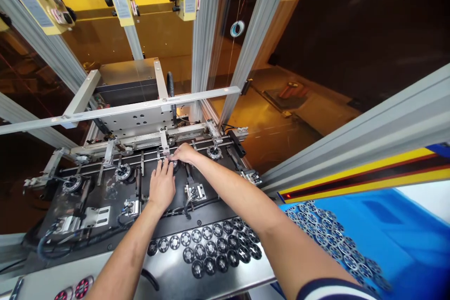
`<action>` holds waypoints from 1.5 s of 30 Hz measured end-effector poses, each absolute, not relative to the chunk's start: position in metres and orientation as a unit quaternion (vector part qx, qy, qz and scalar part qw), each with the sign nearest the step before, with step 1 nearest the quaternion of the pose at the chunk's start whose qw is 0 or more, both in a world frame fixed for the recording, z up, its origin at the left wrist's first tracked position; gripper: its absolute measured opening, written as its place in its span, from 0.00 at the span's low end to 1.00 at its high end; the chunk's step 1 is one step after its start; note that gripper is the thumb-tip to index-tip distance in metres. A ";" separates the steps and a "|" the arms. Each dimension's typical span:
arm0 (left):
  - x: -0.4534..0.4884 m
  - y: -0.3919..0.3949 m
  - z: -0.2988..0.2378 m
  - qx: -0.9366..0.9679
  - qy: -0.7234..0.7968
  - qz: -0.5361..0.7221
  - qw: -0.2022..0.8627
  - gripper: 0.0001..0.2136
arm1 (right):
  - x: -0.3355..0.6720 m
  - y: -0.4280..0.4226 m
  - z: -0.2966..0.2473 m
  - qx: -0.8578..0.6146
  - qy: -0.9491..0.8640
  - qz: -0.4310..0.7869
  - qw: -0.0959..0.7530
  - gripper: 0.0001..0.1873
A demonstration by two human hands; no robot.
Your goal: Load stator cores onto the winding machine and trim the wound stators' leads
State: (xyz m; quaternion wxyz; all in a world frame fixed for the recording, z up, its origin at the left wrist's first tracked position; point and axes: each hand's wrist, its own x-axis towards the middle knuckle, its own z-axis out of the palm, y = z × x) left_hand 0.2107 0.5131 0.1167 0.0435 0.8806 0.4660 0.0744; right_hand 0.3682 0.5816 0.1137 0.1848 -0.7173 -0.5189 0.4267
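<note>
My left hand [162, 186] reaches over the black machine bed with its fingers stretched forward, the fingertips at the edge of a round slotted metal part [175, 164]. That part sits in a fixture and is mostly hidden by my fingers. From the right, my right hand [184, 152] bends down to the same part, thumb and fingers pinched together just below a metal arm [164, 141]. What the pinch holds, if anything, is too small to make out. Similar round parts sit in the other fixtures: two on the left [123, 173] and one on the right [213, 152].
Rows of black round slotted parts [211, 247] lie on the steel ledge [176, 281] in front. A blue tray [393, 225] at the right holds many silver rings. A yellow-edged sensor bar [351, 173], aluminium posts and a crossbar [140, 108] surround the bed.
</note>
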 end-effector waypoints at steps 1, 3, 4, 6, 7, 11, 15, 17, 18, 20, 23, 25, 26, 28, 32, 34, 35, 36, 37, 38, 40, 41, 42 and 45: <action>0.211 0.514 0.118 0.882 0.464 0.065 0.043 0.23 | 0.368 0.581 0.112 -0.716 -0.518 0.430 0.186 0.17; 0.212 0.517 0.121 0.886 0.459 0.047 0.043 0.24 | 0.367 0.582 0.112 -0.713 -0.519 0.432 0.187 0.16; 0.211 0.518 0.123 0.888 0.457 0.040 0.043 0.24 | 0.366 0.582 0.113 -0.713 -0.521 0.429 0.187 0.16; 0.210 0.521 0.126 0.891 0.452 0.028 0.043 0.24 | 0.365 0.577 0.121 -0.718 -0.529 0.412 0.189 0.16; 0.208 0.521 0.127 0.892 0.449 0.024 0.043 0.25 | 0.364 0.572 0.127 -0.721 -0.535 0.397 0.192 0.16; 0.201 0.520 0.138 0.900 0.433 0.022 0.048 0.26 | 0.380 0.529 0.158 -0.726 -0.573 0.310 0.222 0.15; 0.217 0.519 0.158 0.919 0.387 0.048 0.061 0.21 | 0.440 0.481 0.183 -0.756 -0.574 0.240 0.204 0.10; 0.241 0.524 0.166 0.934 0.347 0.050 0.073 0.21 | 0.476 0.473 0.186 -0.791 -0.544 0.217 0.177 0.09; 0.256 0.527 0.168 0.942 0.323 0.042 0.080 0.21 | 0.490 0.474 0.185 -0.802 -0.533 0.215 0.162 0.09; 0.285 0.536 0.167 0.957 0.274 0.014 0.094 0.22 | 0.510 0.483 0.178 -0.807 -0.527 0.227 0.138 0.11; 0.320 0.549 0.156 0.969 0.226 -0.033 0.099 0.29 | 0.516 0.500 0.162 -0.787 -0.545 0.264 0.119 0.14; 0.333 0.553 0.148 0.971 0.212 -0.056 0.095 0.34 | 0.514 0.507 0.153 -0.776 -0.551 0.286 0.111 0.15; 0.336 0.554 0.144 0.972 0.208 -0.065 0.093 0.35 | 0.513 0.509 0.150 -0.773 -0.552 0.294 0.105 0.15; 0.341 0.554 0.141 0.972 0.203 -0.080 0.088 0.37 | 0.514 0.511 0.146 -0.775 -0.548 0.302 0.092 0.15; 0.344 0.552 0.142 0.972 0.200 -0.097 0.079 0.38 | 0.521 0.519 0.145 -0.797 -0.526 0.292 0.059 0.17; 0.345 0.550 0.143 0.971 0.201 -0.104 0.075 0.38 | 0.526 0.527 0.146 -0.801 -0.521 0.292 0.040 0.18; 0.345 0.549 0.143 0.971 0.201 -0.108 0.074 0.39 | 0.527 0.532 0.147 -0.800 -0.521 0.296 0.030 0.18; 0.345 0.549 0.143 0.970 0.202 -0.113 0.073 0.39 | 0.529 0.537 0.147 -0.798 -0.522 0.301 0.020 0.18; 0.345 0.548 0.143 0.969 0.203 -0.118 0.072 0.40 | 0.530 0.542 0.147 -0.795 -0.523 0.306 0.010 0.19; 0.345 0.548 0.143 0.969 0.204 -0.122 0.072 0.40 | 0.530 0.547 0.146 -0.793 -0.523 0.312 0.001 0.19; 0.344 0.548 0.142 0.967 0.207 -0.128 0.071 0.41 | 0.531 0.555 0.142 -0.792 -0.520 0.319 -0.010 0.19; 0.344 0.548 0.142 0.967 0.208 -0.130 0.071 0.41 | 0.531 0.558 0.140 -0.795 -0.517 0.319 -0.012 0.18; 0.344 0.548 0.142 0.966 0.209 -0.133 0.071 0.40 | 0.531 0.560 0.137 -0.799 -0.512 0.315 -0.009 0.18; 0.343 0.549 0.143 0.964 0.212 -0.140 0.074 0.40 | 0.534 0.563 0.130 -0.822 -0.490 0.291 0.022 0.19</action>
